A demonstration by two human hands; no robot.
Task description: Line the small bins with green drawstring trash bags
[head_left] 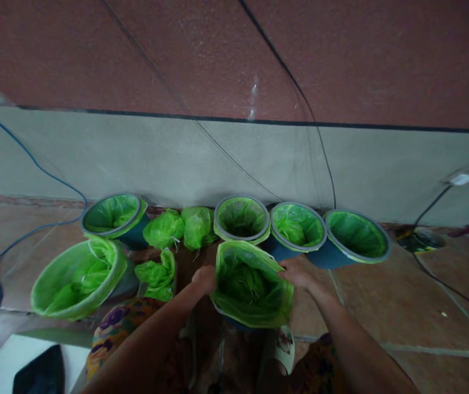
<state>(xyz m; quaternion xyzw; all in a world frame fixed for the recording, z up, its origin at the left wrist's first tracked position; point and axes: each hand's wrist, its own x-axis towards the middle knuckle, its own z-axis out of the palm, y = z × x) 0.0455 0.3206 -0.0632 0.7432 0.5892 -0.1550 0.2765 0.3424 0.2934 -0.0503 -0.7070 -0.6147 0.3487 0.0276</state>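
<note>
A green plastic bag [275,312] lines a dark bin between my feet, its mouth spread wide and its edge folded over the rim. My left hand [204,279] is closed on the bag's left edge. On the opposite side, my right hand [297,272] pinches the right edge. Inside the bag lies a crumpled green bundle [244,282] with pale strings. Most of the bin below is hidden by the bag. Just behind stand three lined bins with grey rims: one left [241,238], one middle [300,249] holding green plastic, and one right [357,256].
At left stand another grey-rimmed bin [133,238] and a large green-lined basket [39,298]. Tied green bundles [164,229] sit by the wall, near a small box of green bags [156,276]. A blue cable [0,262] and a black cable [443,282] cross the tiled floor.
</note>
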